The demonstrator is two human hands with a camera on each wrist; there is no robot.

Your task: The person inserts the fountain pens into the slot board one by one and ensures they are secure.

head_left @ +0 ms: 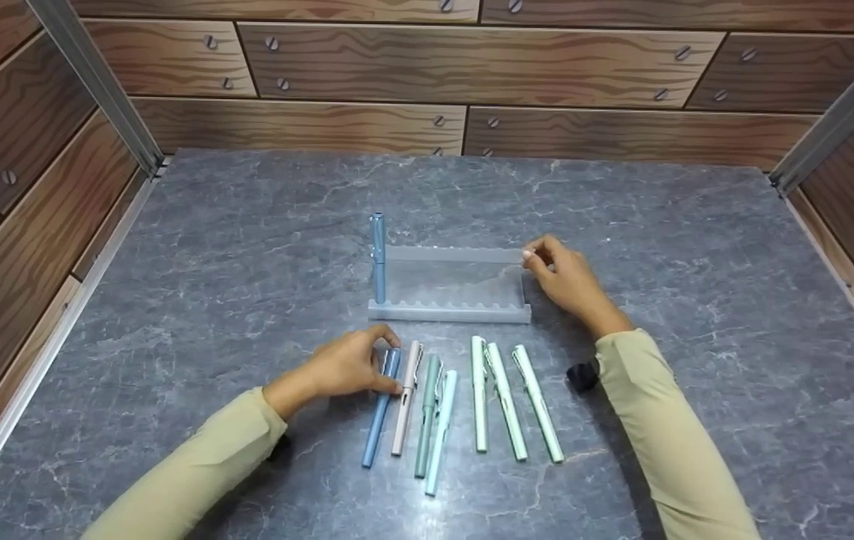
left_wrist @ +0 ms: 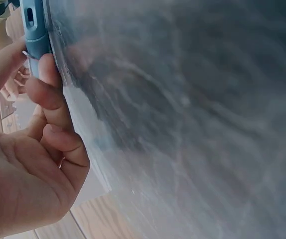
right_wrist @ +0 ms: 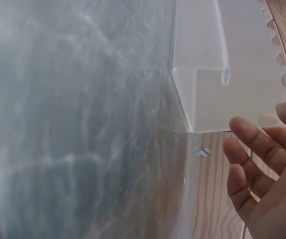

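Note:
My left hand point(head_left: 348, 365) pinches a dark blue capped pen point(head_left: 377, 431) near its cap end, thumb on one side and fingers on the other. In the left wrist view the pen's blue barrel point(left_wrist: 35, 27) shows between thumb and fingers. A translucent pen rack point(head_left: 450, 313) with notched rails stands in the middle of the table. One blue pen point(head_left: 379, 262) rests across the rack's left end. At the rack's top right corner, my right hand point(head_left: 565, 277) pinches the edge between thumb and forefinger. The right wrist view shows its other fingers point(right_wrist: 242, 186) loosely bent.
Right beside the held pen lie a pinkish-grey pen point(head_left: 402, 420), a green pen point(head_left: 427, 427) and a pale aqua pen point(head_left: 441, 435). Further right are several mint-green pens point(head_left: 480, 405). Wood-patterned panels point(head_left: 427, 64) and metal posts point(head_left: 97, 82) bound the grey marbled table point(head_left: 247, 225).

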